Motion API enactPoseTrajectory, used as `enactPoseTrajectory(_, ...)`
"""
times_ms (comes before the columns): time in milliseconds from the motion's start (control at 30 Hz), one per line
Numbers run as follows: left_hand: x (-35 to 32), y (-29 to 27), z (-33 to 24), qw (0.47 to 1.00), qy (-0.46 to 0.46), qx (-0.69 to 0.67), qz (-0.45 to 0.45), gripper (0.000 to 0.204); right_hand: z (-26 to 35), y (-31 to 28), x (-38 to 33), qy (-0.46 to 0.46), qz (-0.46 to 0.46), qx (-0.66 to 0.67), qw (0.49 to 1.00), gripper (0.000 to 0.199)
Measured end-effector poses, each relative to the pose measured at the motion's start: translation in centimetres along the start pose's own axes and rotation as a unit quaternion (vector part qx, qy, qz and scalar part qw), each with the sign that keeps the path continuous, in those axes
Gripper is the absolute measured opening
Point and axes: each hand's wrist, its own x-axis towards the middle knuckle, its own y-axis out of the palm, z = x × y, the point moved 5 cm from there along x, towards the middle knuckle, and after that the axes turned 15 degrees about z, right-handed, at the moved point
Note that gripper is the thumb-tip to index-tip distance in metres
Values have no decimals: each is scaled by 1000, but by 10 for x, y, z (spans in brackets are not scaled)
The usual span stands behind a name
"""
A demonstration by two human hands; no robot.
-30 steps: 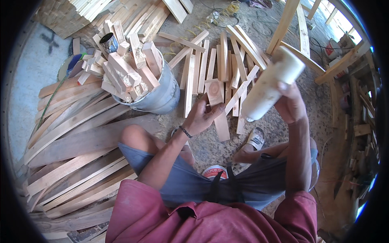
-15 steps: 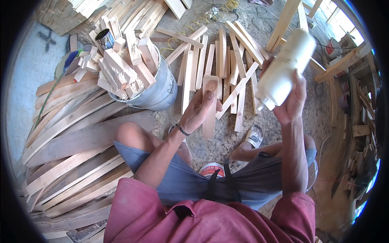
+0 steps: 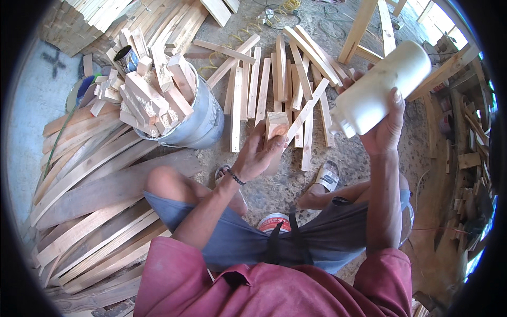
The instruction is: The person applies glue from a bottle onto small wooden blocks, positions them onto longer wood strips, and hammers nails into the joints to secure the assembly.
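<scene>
Our left hand (image 3: 256, 155) is clamped on a wood block (image 3: 277, 127), centre frame; our right hand (image 3: 384, 122) is wrapped round the white bottle (image 3: 388, 87), upper right, nozzle (image 3: 346, 128) aimed lower left. Squeeze too hard, and anything inside could squirt wide onto the floor (image 3: 266, 195).

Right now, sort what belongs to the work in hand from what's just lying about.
Work in hand: white bottle, in the right hand; wood block, in the left hand; perhaps the floor strips.
Likely lying about: long boards; blue-sided can; yellow coil.
</scene>
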Motion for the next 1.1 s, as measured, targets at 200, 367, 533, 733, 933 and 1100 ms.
enactPoseTrajectory(200,3,3,-4,995,5,85,60,34,5,1,0,-32,-34,4,999,65)
enactPoseTrajectory(367,5,8,3,995,10,79,58,40,4,-6,2,-21,-66,-199,978,64)
enactPoseTrajectory(533,5,4,3,997,-4,49,62,39,-7,-11,4,-27,-21,-57,998,55)
enactPoseTrajectory(733,4,5,-4,995,10,72,63,43,-3,-14,3,-34,-55,-359,931,49)
enactPoseTrajectory(933,3,9,-5,992,-25,73,98,46,-8,-6,1,-19,-38,-303,952,70)
enactPoseTrajectory(1100,5,19,-9,989,18,111,100,42,-22,7,-5,8,-30,-154,988,62)
